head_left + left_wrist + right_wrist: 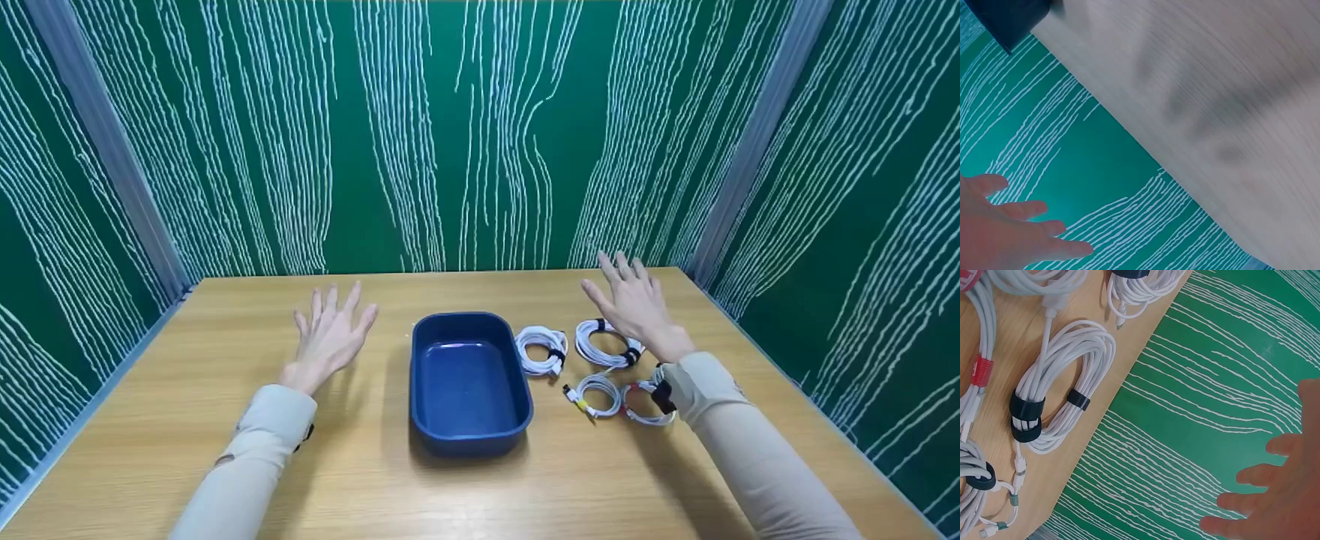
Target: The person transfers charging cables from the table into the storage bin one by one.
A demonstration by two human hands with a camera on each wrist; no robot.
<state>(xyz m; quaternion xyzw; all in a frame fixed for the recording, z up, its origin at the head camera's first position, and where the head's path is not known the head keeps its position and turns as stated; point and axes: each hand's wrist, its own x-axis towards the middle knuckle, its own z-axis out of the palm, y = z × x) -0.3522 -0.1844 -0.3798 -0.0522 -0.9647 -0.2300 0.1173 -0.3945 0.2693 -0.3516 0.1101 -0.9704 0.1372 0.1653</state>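
Human left grip (pixel 328 337) spread wide, hovering above a wooden bench (pixel 360 480) left of a dark blue bin (pixel 469 448), right grip (pixel 634 304) also spread, above the bench near coiled white cables (pixel 1100 354), the coils lying right of the bin, some bound with black straps (pixel 1078 400).

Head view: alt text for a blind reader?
A person's left hand and right hand, fingers spread, hover empty over a wood-grain table, on either side of a dark blue rectangular tub. Several coiled white cables lie right of the tub, near the right hand; green walls with white streaks stand behind.
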